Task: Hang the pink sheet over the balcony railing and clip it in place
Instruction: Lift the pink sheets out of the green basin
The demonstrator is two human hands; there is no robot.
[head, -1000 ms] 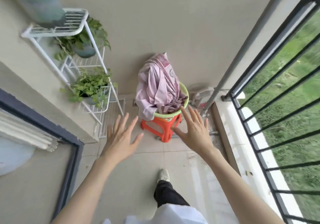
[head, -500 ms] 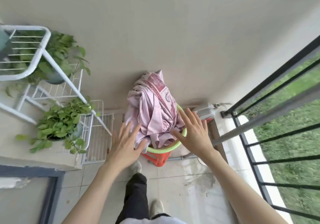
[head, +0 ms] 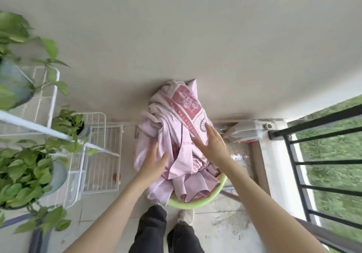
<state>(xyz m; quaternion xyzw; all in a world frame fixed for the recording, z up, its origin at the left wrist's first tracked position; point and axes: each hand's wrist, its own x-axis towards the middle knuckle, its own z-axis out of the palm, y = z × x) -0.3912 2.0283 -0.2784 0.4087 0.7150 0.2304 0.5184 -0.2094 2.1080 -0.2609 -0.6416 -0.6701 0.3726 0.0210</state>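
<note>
The pink sheet (head: 176, 119) is heaped in a crumpled pile in a light green basin (head: 197, 201) against the far wall. A darker patterned border shows at the top of the pile. My left hand (head: 154, 164) lies on the pile's left side with straight fingers. My right hand (head: 212, 145) lies flat on its right side, fingers extended over the cloth. The black balcony railing (head: 313, 123) runs along the right edge. No clip is visible.
A white wire plant rack (head: 96, 154) with several green potted plants (head: 25, 166) stands at the left. A white jug (head: 248, 131) lies beside the basin by the low ledge (head: 274, 166). My legs and shoes are on the tiled floor below.
I have stepped closer to the basin. Both hands moved forward from the air and now rest on the sheet pile.
</note>
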